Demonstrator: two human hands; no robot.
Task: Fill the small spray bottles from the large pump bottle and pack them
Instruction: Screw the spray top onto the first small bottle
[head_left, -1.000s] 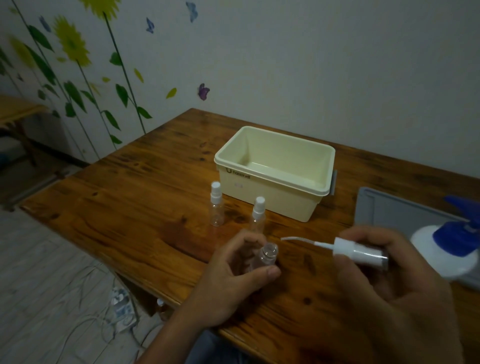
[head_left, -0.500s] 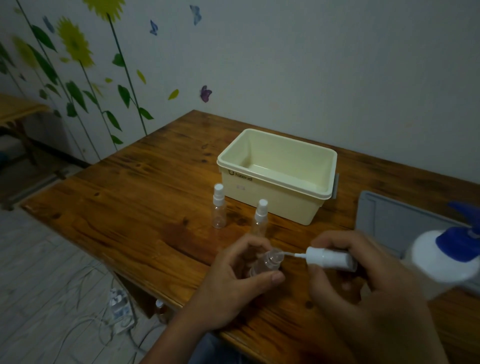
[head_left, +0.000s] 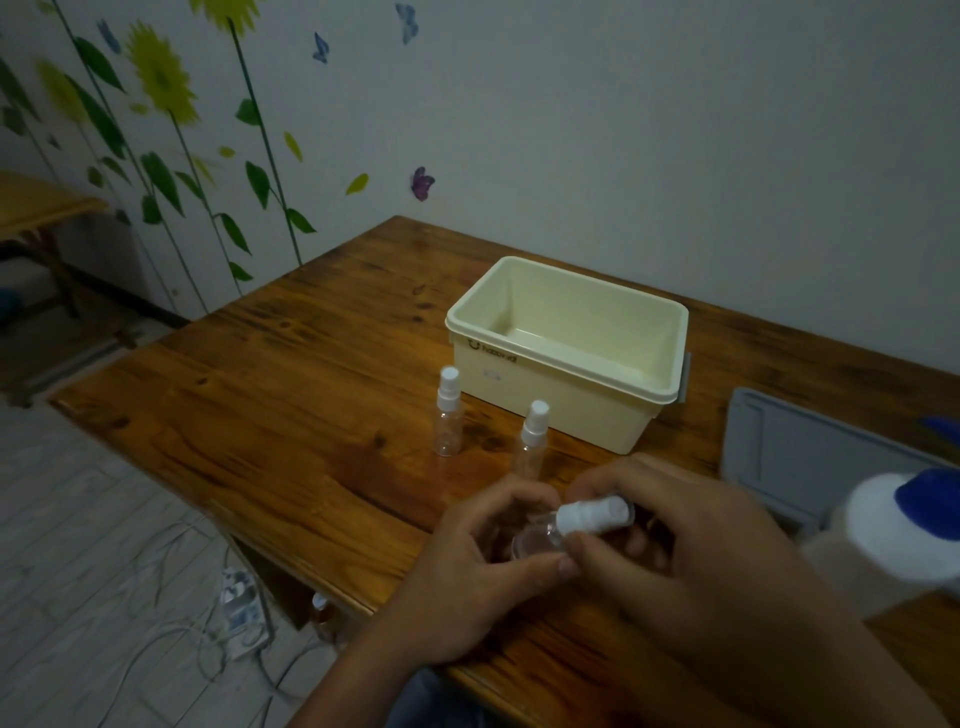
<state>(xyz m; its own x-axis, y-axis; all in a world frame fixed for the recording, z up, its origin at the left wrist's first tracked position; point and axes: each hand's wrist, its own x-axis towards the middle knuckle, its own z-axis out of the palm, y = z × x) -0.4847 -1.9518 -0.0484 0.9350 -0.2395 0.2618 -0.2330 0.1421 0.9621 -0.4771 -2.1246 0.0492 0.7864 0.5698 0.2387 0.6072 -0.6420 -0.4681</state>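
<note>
Left hand (head_left: 483, 571) gripping clear bottle (head_left: 535, 540); right hand (head_left: 691, 551) pinching white spray cap (head_left: 592, 514) at bottle's 2 o'clock.

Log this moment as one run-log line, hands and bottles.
left hand: holds bottle | right hand: seating spray cap | two capped bottles standing | bin: no bottles visible

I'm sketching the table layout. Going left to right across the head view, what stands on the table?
Left small spray bottle → second small spray bottle → cream plastic bin → grey lid → large pump bottle.
</note>
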